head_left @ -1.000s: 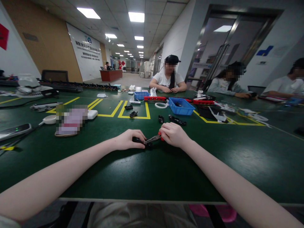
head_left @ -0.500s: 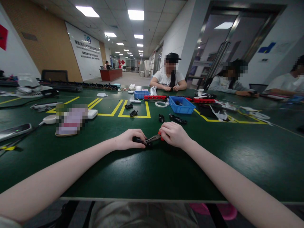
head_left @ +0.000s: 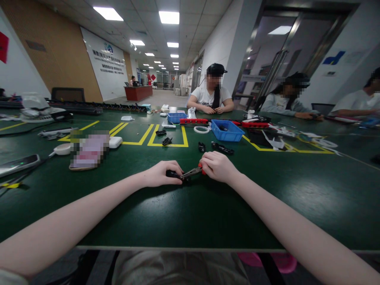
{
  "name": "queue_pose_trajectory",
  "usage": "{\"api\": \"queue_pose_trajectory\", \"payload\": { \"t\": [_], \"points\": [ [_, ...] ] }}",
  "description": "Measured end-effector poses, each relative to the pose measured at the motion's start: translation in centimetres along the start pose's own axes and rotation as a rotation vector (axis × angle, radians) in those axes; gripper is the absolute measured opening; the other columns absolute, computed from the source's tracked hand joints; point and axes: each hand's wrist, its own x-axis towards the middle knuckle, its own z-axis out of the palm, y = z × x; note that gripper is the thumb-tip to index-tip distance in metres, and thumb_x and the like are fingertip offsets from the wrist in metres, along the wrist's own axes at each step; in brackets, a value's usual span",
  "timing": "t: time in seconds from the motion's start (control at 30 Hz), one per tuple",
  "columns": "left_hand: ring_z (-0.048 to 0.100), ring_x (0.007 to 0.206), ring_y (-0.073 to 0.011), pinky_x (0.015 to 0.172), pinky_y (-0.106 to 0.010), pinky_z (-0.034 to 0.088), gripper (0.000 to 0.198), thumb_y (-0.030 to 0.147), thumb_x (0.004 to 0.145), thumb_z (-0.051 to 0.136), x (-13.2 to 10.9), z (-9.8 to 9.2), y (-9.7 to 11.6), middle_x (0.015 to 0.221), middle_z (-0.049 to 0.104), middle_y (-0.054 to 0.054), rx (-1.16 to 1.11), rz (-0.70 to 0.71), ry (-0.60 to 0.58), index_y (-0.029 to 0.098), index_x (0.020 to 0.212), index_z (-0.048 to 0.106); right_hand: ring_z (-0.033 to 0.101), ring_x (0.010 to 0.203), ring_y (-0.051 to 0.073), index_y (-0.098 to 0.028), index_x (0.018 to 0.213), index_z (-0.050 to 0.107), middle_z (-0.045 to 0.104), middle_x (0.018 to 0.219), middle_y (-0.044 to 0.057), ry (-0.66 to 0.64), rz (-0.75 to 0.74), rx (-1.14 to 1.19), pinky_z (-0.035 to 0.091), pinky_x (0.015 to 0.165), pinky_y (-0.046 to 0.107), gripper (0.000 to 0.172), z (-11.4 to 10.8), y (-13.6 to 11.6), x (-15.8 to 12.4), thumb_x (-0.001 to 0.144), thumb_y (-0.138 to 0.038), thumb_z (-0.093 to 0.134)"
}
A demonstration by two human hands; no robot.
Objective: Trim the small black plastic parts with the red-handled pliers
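1. Green, matte and marked with yellow lines (head_left: 154, 136), the table top (head_left: 190, 213) fills the view, and both of the person's bare forearms stretch out across it.
2. The left hand (head_left: 162, 174) rests on the surface with its fingers curled, pinching a small black part (head_left: 172, 173) and holding it down on the table, between the two hands.
3. The right hand (head_left: 218, 168) is closed around the red handles of the pliers (head_left: 192, 172). The metal nose points left and meets the black part right at the left fingertips. From here I cannot tell whether the nose bites the part or only touches it.
4. Just beyond the right hand lie a long black piece (head_left: 222, 149) and a smaller black clip (head_left: 201, 147), apart from each other.
5. Further back sits a blue tray (head_left: 227, 132), with a white ring (head_left: 202, 130) just to its left and a red strip (head_left: 194, 122) behind that ring.
6. Off to the left, well apart from the hands, are a white round dish (head_left: 62, 149) and a dark phone (head_left: 19, 163) with a small green light.
7. Three other people sit along the far side. The one in the white shirt (head_left: 211, 96) has both hands together at the table edge.
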Motion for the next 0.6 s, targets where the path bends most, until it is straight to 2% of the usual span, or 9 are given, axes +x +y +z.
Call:
{"api": "queue_pose_trajectory", "payload": {
  "t": [0.27, 0.6],
  "points": [
    [0.061, 0.099, -0.0185, 0.091, -0.032, 0.046, 0.018, 0.032, 0.082, 0.072, -0.04, 0.04, -0.16, 0.106, 0.064, -0.006, 0.02, 0.029, -0.001, 0.017, 0.092, 0.071, 0.048, 0.068, 0.015, -0.016, 0.076, 0.061, 0.062, 0.077, 0.006, -0.005, 0.005, 0.005, 0.036, 0.066, 0.031, 0.03, 0.23, -0.71, 0.11, 0.096, -0.021, 0.039],
    [0.061, 0.1, -0.0193, 0.091, -0.033, 0.047, 0.019, 0.033, 0.083, 0.071, -0.02, -0.02, 0.06, 0.107, 0.064, -0.007, 0.009, 0.011, -0.007, 0.017, 0.094, 0.07, 0.049, 0.068, 0.015, -0.017, 0.074, 0.06, 0.062, 0.077, 0.006, -0.001, 0.003, 0.001, 0.035, 0.066, 0.032, 0.031, -0.24, -0.12, 0.08, 0.096, -0.021, 0.039]
  ]
}}
